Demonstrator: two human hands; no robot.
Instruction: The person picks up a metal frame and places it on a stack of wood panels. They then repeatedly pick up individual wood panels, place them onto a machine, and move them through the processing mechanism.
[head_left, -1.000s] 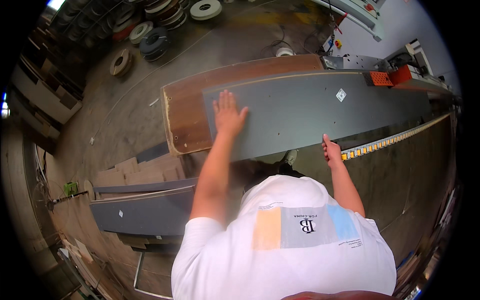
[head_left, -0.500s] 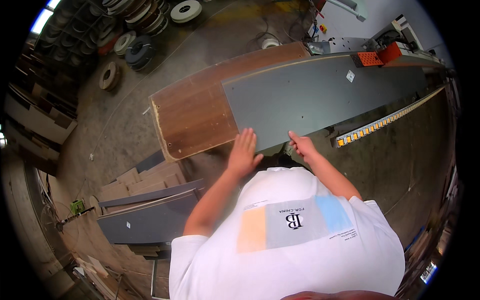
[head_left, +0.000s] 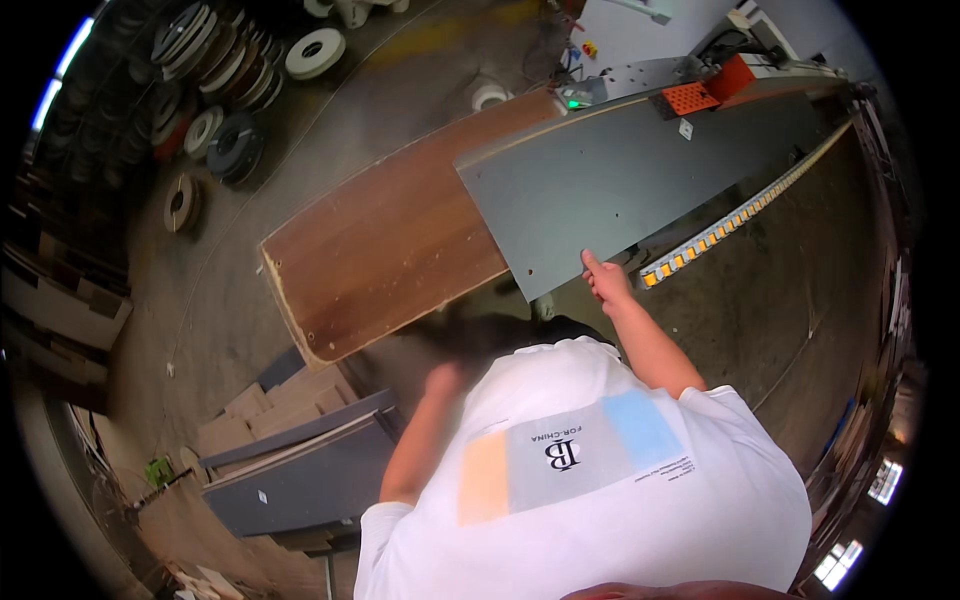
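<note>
A long grey panel (head_left: 600,190) with small drilled holes lies partly on a brown wooden board (head_left: 390,240), its far end running beside a machine. My right hand (head_left: 605,280) grips the panel's near edge, the thumb on top and the fingers curled beneath. Off the panel, close to my body, is my left hand (head_left: 445,380); motion smears it and its fingers cannot be made out. A small white label (head_left: 686,130) sticks to the panel near the machine's orange perforated guard (head_left: 690,98).
A roller rail (head_left: 715,240) with yellow wheels stretches along the right of the panel. Stacked grey and brown boards (head_left: 300,465) stand at the lower left. Edge-banding rolls (head_left: 235,148) sit on the floor and in racks at the upper left.
My left hand has left the panel and drawn back toward my body. The grey panel has slid right along the brown board, with my right hand still on its edge. The view has shifted.
</note>
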